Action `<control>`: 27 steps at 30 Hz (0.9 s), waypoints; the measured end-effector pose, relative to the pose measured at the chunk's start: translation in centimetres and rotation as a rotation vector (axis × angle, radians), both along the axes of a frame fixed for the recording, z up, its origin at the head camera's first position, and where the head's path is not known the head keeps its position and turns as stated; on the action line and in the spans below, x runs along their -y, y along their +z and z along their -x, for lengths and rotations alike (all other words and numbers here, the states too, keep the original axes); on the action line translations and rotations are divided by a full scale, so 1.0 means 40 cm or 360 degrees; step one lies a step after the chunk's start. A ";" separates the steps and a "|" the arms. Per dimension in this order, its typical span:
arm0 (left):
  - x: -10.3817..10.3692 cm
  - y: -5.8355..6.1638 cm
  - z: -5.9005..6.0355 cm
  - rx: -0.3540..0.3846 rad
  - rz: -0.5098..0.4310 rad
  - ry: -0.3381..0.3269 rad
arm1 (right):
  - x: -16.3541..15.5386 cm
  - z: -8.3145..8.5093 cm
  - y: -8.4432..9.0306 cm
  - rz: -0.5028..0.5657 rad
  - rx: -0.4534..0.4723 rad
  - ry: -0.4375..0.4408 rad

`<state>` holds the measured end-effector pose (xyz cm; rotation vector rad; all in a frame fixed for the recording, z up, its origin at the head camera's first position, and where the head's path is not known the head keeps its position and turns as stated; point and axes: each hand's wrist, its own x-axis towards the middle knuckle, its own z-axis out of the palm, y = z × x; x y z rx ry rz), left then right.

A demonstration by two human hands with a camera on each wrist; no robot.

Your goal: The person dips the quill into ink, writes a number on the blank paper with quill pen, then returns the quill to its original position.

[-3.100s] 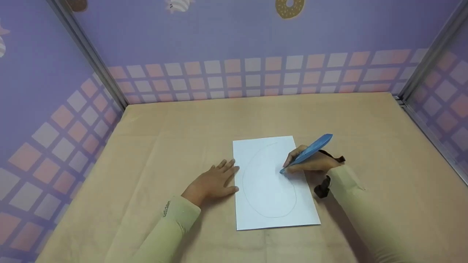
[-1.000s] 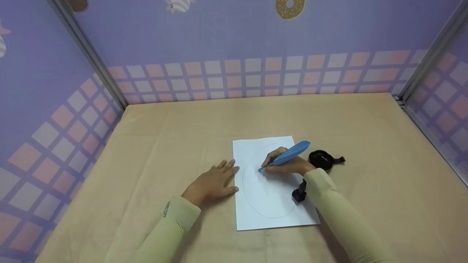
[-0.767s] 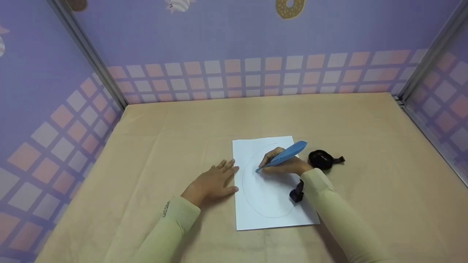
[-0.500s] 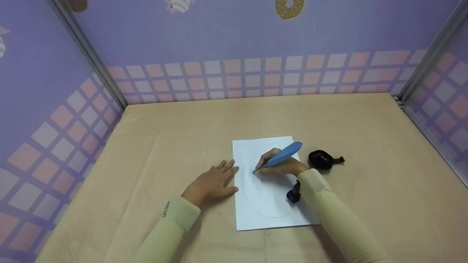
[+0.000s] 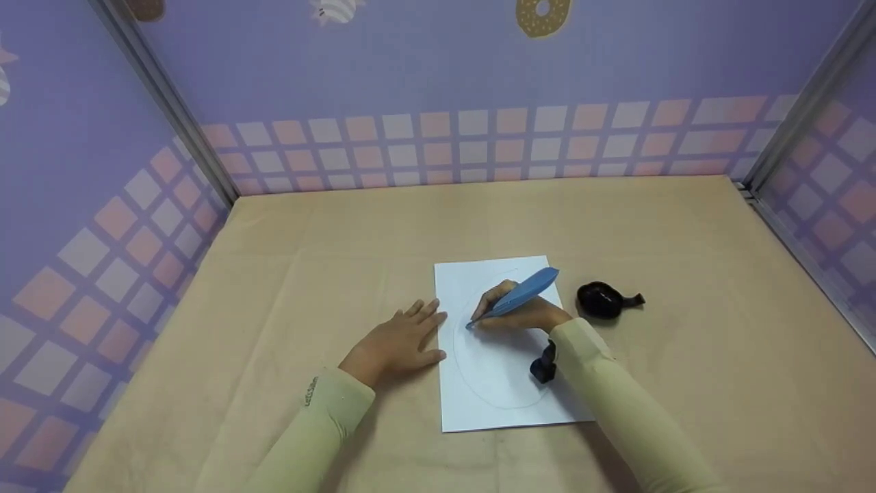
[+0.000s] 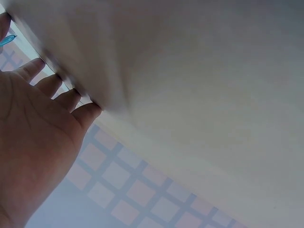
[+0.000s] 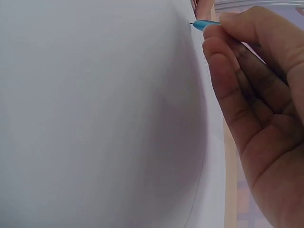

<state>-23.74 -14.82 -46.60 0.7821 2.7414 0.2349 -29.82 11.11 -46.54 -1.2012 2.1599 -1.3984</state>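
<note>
A white sheet of paper lies on the cloth-covered table and bears a thin, large rounded outline. My right hand pinches a blue feather-shaped pen between thumb and fingers. The pen's tip is at the paper's surface, left of its middle; whether it presses there I cannot tell. Part of the outline is hidden by this hand. At the paper's left edge my left hand lies with fingers spread, its fingertips touching the edge. In the left wrist view the left hand shows its palm side and holds nothing.
Right of the paper sits a glossy black rounded object with a short stem. A dark wrist camera hangs at my right cuff, over the paper. Patterned purple walls enclose the beige tabletop at the back and sides.
My right hand has moved left across the paper with the pen, slightly downward lately. The black object, earlier mostly covered by that hand, now shows. My left hand has stayed in place.
</note>
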 end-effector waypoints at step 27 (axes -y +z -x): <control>0.001 0.001 -0.004 -0.0050 -0.0021 -0.0021 | 0.037 -0.013 -0.005 0.0029 0.0023 0.0127</control>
